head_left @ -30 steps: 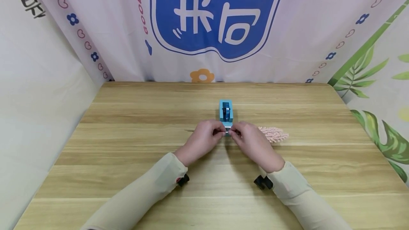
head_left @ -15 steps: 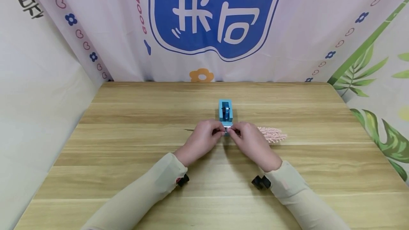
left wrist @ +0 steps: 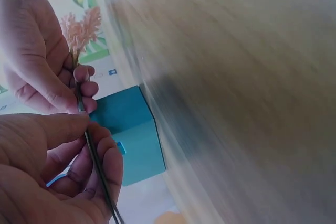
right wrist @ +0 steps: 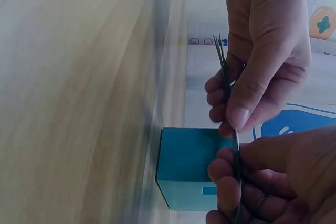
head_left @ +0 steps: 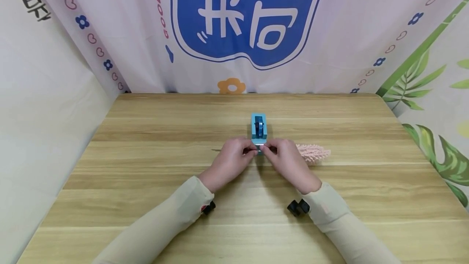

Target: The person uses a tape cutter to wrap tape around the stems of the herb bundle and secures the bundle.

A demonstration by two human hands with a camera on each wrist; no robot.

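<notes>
Both hands pinch the thin dark stems of a bunch of pink feathery flowers, side by side at the middle of the table. My left hand grips toward the bare stem ends, which stick out to its left. Close to the pink heads, my right hand holds the stems between thumb and curled fingers. The two thumbs nearly meet on the stems in the right wrist view. Right behind the fingertips stands a teal tape dispenser with a blue roll in it; its front end is partly hidden by the hands.
The wood-grain table reaches back to a printed curtain with a blue emblem. White cloth hangs at the left, and a leaf-patterned cloth at the right. A small black device sits at the right wrist.
My right hand and wrist have shifted slightly left, and the pink flower heads look slightly turned. My left hand stays almost still with its grip on the stems; the tape dispenser stays put.
</notes>
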